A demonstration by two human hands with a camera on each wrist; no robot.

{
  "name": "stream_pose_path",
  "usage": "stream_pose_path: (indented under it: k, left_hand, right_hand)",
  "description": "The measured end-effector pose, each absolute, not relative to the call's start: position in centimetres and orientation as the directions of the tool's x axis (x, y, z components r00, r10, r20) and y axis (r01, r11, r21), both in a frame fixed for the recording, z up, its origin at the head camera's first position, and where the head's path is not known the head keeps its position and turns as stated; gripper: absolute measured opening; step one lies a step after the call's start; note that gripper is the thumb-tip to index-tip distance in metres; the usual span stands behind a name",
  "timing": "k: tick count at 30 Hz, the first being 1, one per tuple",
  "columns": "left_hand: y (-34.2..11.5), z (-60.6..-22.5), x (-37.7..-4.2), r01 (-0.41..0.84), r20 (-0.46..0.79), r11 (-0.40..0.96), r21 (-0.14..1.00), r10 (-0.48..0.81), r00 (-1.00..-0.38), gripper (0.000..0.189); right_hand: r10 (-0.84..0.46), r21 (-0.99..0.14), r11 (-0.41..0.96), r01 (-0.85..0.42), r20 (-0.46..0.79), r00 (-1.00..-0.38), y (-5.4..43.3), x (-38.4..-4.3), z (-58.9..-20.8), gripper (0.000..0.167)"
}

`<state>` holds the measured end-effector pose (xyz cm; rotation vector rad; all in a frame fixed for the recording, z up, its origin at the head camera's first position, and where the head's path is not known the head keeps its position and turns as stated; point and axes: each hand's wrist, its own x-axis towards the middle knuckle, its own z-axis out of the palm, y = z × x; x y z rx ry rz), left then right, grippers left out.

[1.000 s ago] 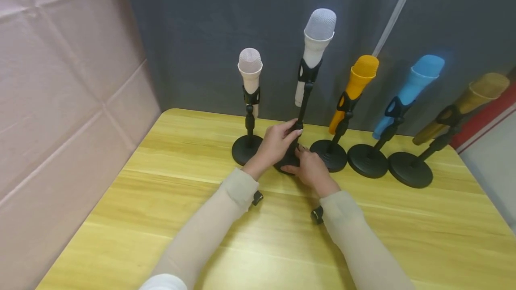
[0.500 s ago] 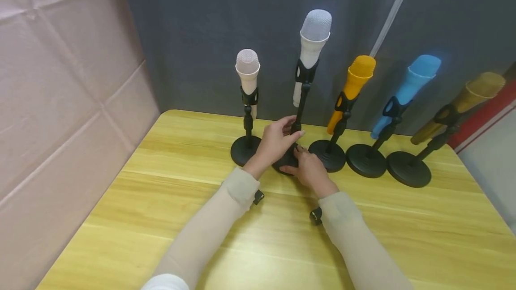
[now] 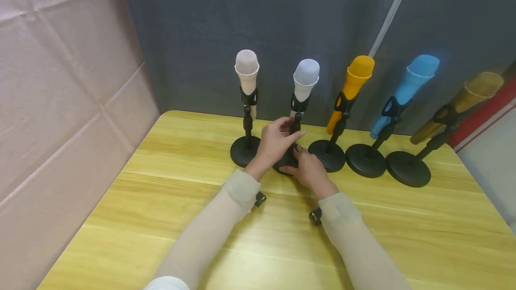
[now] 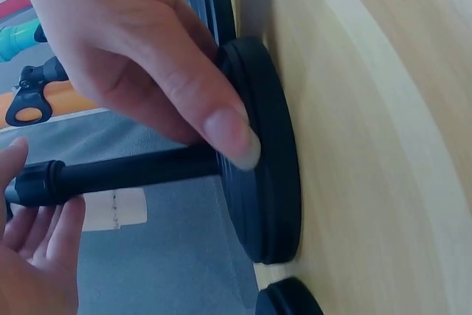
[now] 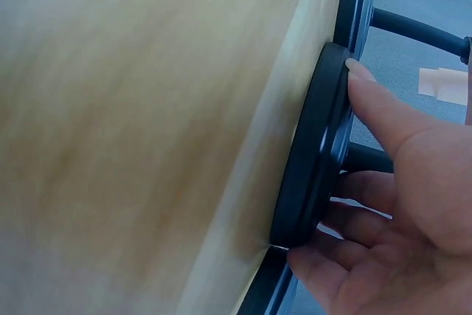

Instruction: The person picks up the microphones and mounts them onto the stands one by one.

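A white microphone [image 3: 307, 75] sits in the clip of a black desk stand, second from the left in the row. My left hand [image 3: 274, 144] holds the collar [image 4: 38, 182] of that stand between thumb and fingers, above the lower tube [image 4: 140, 173]. Low down, my right hand [image 3: 312, 171] grips the round black base [image 4: 269, 160], thumb and fingers spread over its rim. The base stands on the table, partly hidden by both hands in the head view.
Left of it stands a cream microphone [image 3: 247, 73]. To the right are orange [image 3: 356, 75], blue [image 3: 417, 77] and gold [image 3: 477, 91] microphones on similar stands, bases close together. A dark grey panel [image 3: 193, 39] rises behind the wooden table [image 3: 161, 218].
The white microphone has dropped to about the height of its neighbours; its thin upper pole has slid down into the lower tube. Both hands stay nearly where they were.
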<state>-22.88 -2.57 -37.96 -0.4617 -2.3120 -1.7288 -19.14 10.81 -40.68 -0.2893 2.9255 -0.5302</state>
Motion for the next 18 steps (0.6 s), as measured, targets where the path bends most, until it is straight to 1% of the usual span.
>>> stream_pose_path:
  k: [4,8,11,18]
  left_hand:
    - [-2.22,-38.01,-22.83,0.39,0.392,0.262,0.883,0.047,-0.919,0.04]
    - [-2.2,-37.9,-22.73,0.42,0.443,0.326,0.847,0.006,-0.897,0.035]
    - [-2.36,-37.8,-22.71,0.426,0.452,0.347,0.835,0.007,-0.892,0.032]
    - [-2.38,-38.0,-22.91,0.429,0.44,0.325,0.843,0.043,-0.897,0.03]
  right_hand:
    - [-0.221,-0.351,0.921,-0.17,-0.112,-0.969,10.87,-19.12,-40.72,0.084]
    - [-0.224,-0.356,0.919,-0.171,-0.115,-0.968,10.86,-19.05,-40.69,0.085]
    - [-0.228,-0.357,0.918,-0.173,-0.119,-0.966,10.86,-19.03,-40.65,0.084]
    - [-0.234,-0.352,0.918,-0.183,-0.109,-0.966,10.8,-19.12,-40.7,0.084]
